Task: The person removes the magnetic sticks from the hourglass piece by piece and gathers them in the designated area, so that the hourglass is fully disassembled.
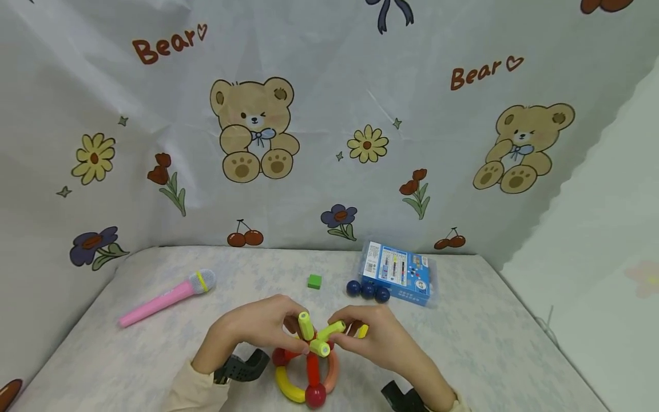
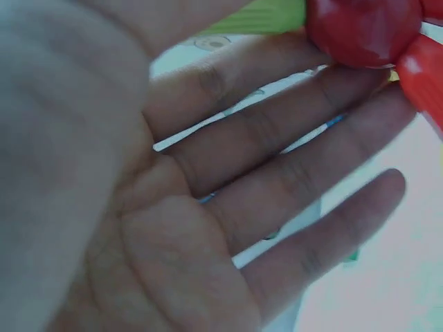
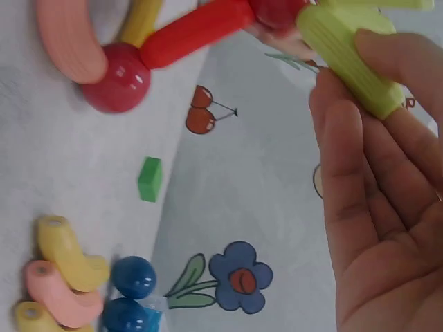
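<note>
A toy frame of rods and balls stands between the hands. Its base joins a yellow curved piece [image 1: 288, 386], a salmon curved piece [image 1: 332, 371] and red balls [image 1: 315, 395]; a red rod [image 1: 313, 371] slopes up from there. Several lime-green rods [image 1: 306, 325] fan out from the top. My left hand [image 1: 262, 323] holds the frame at its top, its long fingers stretched under the upper red ball [image 2: 363, 28] in the left wrist view. Between thumb and fingers, my right hand [image 1: 378, 332] pinches a lime-green rod [image 3: 349, 62] that meets the upper ball.
Behind the hands lie a green block [image 1: 314, 281], dark blue balls [image 1: 368, 290] and a blue box [image 1: 396, 272] in clear plastic. A pink toy microphone [image 1: 167, 298] lies at left. Loose curved pieces [image 3: 66, 294] rest beside the blue balls. A bear-print cloth [image 1: 319, 189] hangs behind.
</note>
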Demonstrator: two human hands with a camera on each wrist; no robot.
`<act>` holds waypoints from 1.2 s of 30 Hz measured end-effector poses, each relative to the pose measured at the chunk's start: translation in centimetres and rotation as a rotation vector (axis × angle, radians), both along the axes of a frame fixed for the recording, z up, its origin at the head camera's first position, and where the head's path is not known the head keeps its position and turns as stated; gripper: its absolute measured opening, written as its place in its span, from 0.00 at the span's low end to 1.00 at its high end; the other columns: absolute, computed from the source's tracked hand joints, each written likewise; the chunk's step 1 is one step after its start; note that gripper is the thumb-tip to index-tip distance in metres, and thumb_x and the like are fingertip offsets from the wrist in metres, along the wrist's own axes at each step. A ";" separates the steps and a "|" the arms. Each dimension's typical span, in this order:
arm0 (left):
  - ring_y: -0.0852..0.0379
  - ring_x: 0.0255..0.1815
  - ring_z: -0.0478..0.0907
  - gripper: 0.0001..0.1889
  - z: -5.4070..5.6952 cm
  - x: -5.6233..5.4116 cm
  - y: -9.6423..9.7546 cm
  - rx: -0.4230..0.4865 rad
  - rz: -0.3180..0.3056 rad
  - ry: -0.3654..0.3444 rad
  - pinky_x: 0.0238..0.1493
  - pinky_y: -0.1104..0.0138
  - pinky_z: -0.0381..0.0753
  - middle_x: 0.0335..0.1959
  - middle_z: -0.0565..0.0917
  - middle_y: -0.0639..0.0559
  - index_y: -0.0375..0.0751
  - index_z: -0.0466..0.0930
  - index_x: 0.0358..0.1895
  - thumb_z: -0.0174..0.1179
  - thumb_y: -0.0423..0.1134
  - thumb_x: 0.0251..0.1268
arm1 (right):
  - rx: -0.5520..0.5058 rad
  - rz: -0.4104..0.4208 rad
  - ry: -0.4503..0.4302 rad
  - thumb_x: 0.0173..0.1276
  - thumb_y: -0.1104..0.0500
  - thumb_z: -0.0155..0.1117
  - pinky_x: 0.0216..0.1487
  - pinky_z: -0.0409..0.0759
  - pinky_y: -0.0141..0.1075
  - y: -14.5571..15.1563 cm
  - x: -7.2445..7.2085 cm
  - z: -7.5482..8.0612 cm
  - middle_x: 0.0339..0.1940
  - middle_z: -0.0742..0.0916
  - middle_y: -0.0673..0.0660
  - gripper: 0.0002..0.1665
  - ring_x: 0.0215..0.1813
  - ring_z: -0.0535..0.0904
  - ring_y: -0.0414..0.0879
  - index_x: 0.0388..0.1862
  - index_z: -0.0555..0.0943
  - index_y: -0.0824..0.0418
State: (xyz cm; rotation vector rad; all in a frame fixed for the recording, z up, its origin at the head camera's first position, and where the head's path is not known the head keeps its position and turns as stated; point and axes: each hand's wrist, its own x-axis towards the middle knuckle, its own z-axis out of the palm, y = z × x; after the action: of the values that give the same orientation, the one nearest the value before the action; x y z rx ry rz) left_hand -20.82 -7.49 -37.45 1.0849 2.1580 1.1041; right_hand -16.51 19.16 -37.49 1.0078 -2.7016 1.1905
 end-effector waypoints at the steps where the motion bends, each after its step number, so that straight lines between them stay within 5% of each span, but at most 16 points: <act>1: 0.67 0.42 0.85 0.06 -0.2 0.0 0.0 0.007 0.005 -0.003 0.54 0.65 0.84 0.37 0.89 0.61 0.50 0.88 0.42 0.71 0.43 0.65 | -0.011 -0.019 -0.005 0.69 0.53 0.74 0.39 0.87 0.35 0.0 0.1 -0.2 0.39 0.90 0.42 0.07 0.36 0.82 0.32 0.45 0.89 0.50; 8: 0.62 0.55 0.82 0.08 -3.8 0.5 -0.1 0.157 0.046 -0.032 0.62 0.60 0.80 0.53 0.87 0.60 0.50 0.81 0.47 0.67 0.42 0.69 | -0.108 -0.107 -0.013 0.67 0.52 0.76 0.37 0.86 0.34 -0.1 1.5 -2.0 0.38 0.90 0.44 0.08 0.33 0.81 0.33 0.44 0.88 0.49; 13: 0.62 0.60 0.83 0.08 -7.8 1.6 0.5 0.278 -0.012 0.042 0.61 0.66 0.80 0.58 0.87 0.55 0.50 0.78 0.47 0.67 0.43 0.72 | -0.110 -0.048 -0.037 0.69 0.56 0.75 0.38 0.85 0.31 -0.2 2.7 -4.1 0.38 0.90 0.46 0.07 0.35 0.81 0.30 0.44 0.87 0.51; 16: 0.62 0.59 0.83 0.08 -9.2 2.1 0.4 0.313 -0.008 0.060 0.57 0.69 0.82 0.57 0.87 0.53 0.51 0.77 0.46 0.67 0.44 0.72 | -0.129 -0.037 -0.070 0.70 0.55 0.73 0.37 0.85 0.30 -0.3 3.0 -5.0 0.40 0.90 0.47 0.07 0.34 0.82 0.30 0.45 0.86 0.52; 21: 0.60 0.58 0.84 0.11 -9.1 2.2 0.2 0.333 0.075 0.084 0.57 0.68 0.83 0.56 0.88 0.53 0.52 0.77 0.45 0.70 0.46 0.69 | -0.162 -0.090 -0.052 0.69 0.53 0.74 0.37 0.86 0.32 -0.6 2.8 -5.3 0.40 0.89 0.45 0.09 0.33 0.81 0.32 0.46 0.86 0.51; 27: 0.59 0.54 0.85 0.11 -8.7 2.8 0.1 0.363 0.140 0.094 0.56 0.65 0.84 0.54 0.88 0.58 0.55 0.78 0.45 0.71 0.45 0.67 | -0.213 -0.058 -0.008 0.68 0.54 0.74 0.38 0.87 0.35 -0.2 2.9 -5.1 0.41 0.90 0.45 0.10 0.35 0.83 0.33 0.46 0.86 0.52; 36: 0.58 0.46 0.82 0.17 -7.1 4.2 0.1 0.425 0.272 0.093 0.54 0.62 0.83 0.51 0.85 0.56 0.53 0.79 0.59 0.69 0.40 0.70 | -0.265 -0.092 -0.021 0.67 0.50 0.74 0.37 0.88 0.36 0.5 3.3 -4.0 0.43 0.91 0.47 0.14 0.35 0.83 0.37 0.48 0.86 0.54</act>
State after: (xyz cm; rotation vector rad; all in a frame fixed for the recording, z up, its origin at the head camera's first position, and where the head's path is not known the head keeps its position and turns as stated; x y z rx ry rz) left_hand -16.65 -7.37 -44.56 1.0498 2.2494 1.7277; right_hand -13.20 19.63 -41.47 0.8304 -2.4844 1.4972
